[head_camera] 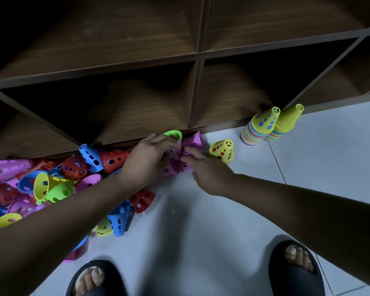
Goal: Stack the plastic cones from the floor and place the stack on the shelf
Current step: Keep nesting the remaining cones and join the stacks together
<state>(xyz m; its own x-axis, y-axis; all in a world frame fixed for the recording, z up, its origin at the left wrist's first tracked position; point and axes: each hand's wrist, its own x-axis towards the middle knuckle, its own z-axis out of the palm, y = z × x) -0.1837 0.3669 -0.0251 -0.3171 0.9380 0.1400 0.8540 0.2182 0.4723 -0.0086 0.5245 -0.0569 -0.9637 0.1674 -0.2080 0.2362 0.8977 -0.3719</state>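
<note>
Cones (51, 178) heaped on the floor (201, 210) before a wooden shelf (198, 55).
The left hand (150, 157) curls its fingers round a purple cone (179, 166) at the shelf foot; the right hand (209, 170) pinches its tip with its fingers; two stacks (252, 130) stand to the right.

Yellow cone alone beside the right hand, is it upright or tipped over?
Upright: the yellow cone stands wide rim down on the floor, tip up.

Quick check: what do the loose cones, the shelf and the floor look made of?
Yellow cone and the others: moulded plastic, bright, slightly glossy, thin slotted walls. Shelf: probably laminated board, matte brown wood-grain, thin edging. Floor: likely glazed tile, pale, smooth sheen, dark grout lines.
</note>
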